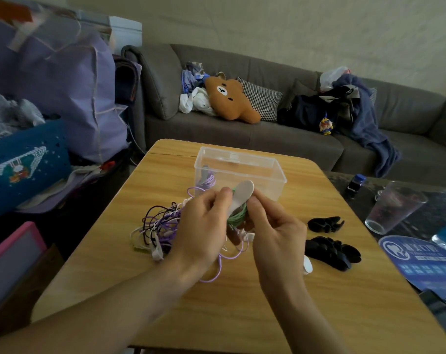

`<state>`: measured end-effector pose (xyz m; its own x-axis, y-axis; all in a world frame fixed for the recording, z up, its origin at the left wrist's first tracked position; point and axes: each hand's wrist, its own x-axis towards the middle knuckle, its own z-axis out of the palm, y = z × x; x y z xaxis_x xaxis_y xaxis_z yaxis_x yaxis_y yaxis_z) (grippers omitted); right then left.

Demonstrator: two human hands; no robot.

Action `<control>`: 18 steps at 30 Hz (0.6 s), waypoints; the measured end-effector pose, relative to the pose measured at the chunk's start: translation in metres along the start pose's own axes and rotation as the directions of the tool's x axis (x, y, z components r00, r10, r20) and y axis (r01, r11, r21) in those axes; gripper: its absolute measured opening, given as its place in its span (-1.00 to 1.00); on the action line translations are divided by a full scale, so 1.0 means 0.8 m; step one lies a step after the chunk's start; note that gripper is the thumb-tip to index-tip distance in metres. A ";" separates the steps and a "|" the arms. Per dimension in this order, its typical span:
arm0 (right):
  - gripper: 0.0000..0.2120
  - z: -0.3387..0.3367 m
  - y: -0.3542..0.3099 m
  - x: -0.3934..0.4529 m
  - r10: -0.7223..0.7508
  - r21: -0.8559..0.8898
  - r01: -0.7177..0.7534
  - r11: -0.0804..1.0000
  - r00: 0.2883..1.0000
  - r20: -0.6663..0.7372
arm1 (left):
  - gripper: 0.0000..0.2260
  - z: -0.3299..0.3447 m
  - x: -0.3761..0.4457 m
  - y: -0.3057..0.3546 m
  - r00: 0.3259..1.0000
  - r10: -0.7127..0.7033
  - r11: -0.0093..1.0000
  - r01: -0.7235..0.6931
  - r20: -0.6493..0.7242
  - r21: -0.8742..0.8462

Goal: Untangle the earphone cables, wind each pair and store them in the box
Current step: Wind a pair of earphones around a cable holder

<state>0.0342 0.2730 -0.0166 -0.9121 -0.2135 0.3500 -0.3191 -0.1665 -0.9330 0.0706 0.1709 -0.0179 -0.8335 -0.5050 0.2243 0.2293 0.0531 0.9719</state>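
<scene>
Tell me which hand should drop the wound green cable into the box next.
Probably the right hand: it pinches the white winder with the green cable and sits nearer the clear box. The left hand is over the tangled cables, so it could start the next pair.

wooden table (pixel 242 315) | clear plastic box (pixel 275 172) far middle | tangled earphone cables (pixel 156 227) left of box | black winder clips (pixel 330 247) right
</scene>
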 end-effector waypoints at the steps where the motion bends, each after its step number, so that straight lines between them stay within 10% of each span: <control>1: -0.75 0.003 0.000 -0.001 0.016 0.024 -0.015 1.000 1.000 -0.024 | -0.60 0.003 -0.003 -0.001 0.999 0.018 0.999 -0.017 -0.030 0.027; 10: -0.74 0.004 0.004 -0.004 -0.033 -0.171 0.021 0.985 0.997 -0.064 | -0.73 0.008 0.000 0.008 0.989 0.022 0.999 -0.017 -0.144 0.040; 18: -0.85 0.003 -0.003 -0.007 0.217 0.137 -0.217 0.967 0.976 0.017 | -0.74 -0.002 0.007 0.017 0.987 -0.149 0.985 0.142 -0.057 -0.101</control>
<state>0.0410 0.2723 -0.0163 -0.9551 -0.2605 0.1410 -0.0755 -0.2464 -0.9662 0.0701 0.1677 -0.0034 -0.8285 -0.5552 0.0730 0.1578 -0.1063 0.9817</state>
